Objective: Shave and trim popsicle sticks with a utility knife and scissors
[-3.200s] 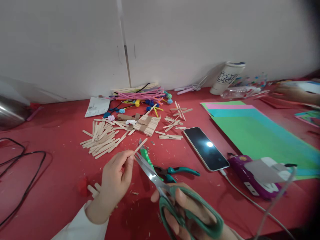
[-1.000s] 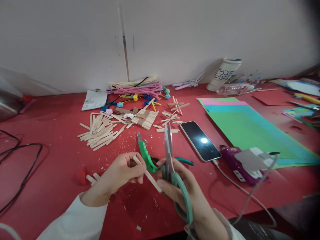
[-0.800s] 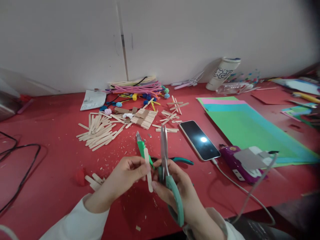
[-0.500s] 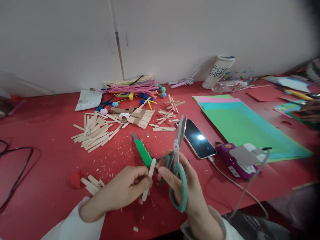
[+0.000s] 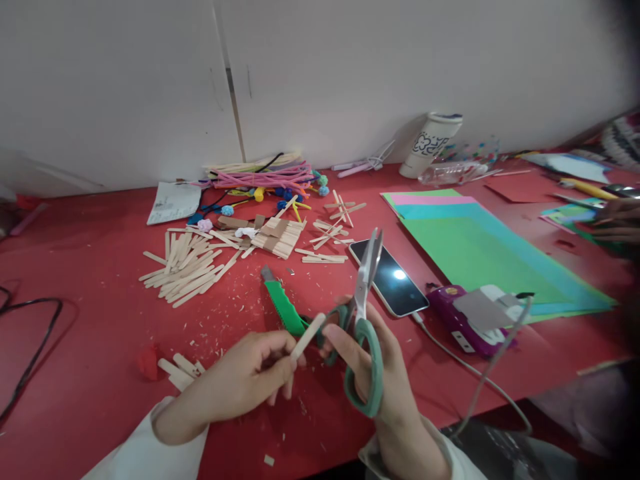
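Note:
Between the thumb and fingers of my left hand (image 5: pixel 255 377) is a wooden craft stick (image 5: pixel 307 337), tilted up to the right. My right hand (image 5: pixel 377 360) is closed around green-handled scissors (image 5: pixel 367 273), whose blades point up and are slightly parted. The stick's upper end is close to the right fingertips; whether they touch I cannot tell. Just beyond the hands, a green utility knife (image 5: pixel 283 303) lies on the red table (image 5: pixel 100 287). A few cut sticks (image 5: pixel 179 370) lie beside my left wrist.
Loose craft sticks (image 5: pixel 187 263), a bundle of sticks (image 5: pixel 280 237) and pipe cleaners (image 5: pixel 265 177) lie toward the back. A phone (image 5: pixel 390 277) with a cable, a purple power bank (image 5: pixel 465 323) and coloured paper (image 5: pixel 480 253) are on the right. Another person's hand (image 5: pixel 620 220) shows at far right.
The stick in my left hand has tipped from nearly upright toward the right. The scissors have shifted slightly right and lean more to the right, still in my right hand.

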The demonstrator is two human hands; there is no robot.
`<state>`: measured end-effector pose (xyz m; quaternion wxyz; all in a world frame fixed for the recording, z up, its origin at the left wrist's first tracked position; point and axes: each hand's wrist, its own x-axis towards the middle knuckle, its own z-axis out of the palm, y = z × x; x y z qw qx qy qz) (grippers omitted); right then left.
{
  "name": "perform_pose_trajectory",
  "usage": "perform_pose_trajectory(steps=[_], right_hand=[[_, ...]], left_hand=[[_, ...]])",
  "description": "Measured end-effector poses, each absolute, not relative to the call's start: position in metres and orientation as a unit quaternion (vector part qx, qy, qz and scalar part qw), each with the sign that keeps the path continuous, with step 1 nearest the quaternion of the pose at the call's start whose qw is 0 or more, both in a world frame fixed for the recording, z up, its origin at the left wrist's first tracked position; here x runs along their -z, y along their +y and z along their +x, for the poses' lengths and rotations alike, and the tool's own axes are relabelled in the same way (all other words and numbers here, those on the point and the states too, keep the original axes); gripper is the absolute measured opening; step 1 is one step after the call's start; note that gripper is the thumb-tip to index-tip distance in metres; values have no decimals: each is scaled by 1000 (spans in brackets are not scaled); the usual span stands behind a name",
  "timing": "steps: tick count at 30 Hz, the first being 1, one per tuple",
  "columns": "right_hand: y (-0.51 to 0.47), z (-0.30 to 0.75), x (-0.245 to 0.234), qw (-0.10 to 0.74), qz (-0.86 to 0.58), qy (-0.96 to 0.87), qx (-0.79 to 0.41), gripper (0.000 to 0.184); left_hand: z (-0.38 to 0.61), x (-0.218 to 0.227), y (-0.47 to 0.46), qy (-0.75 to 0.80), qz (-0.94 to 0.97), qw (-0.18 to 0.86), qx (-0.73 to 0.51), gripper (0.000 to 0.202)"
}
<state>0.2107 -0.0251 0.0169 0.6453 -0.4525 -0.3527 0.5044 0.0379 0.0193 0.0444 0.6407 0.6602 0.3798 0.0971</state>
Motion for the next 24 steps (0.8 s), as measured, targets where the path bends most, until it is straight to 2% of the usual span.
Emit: perform_pose_trajectory(steps=[2,6,12,24], right_hand=[[-29,212,-17,603,-437,-369,-556,30],[-41,209,-22,489,-375,-378,-691,49],[-53,209,-42,380,-369,-369,-763,59],[-55,206,-42,345,-378,-294,-807,53]], left_hand=[[37,-44,24,415,656,607,-171,21],[32,-42,34,489,643,503,-307,26],[23,-33,38,555,642,395,-353,28],[23,-31,37,543,706,269,-368,28]])
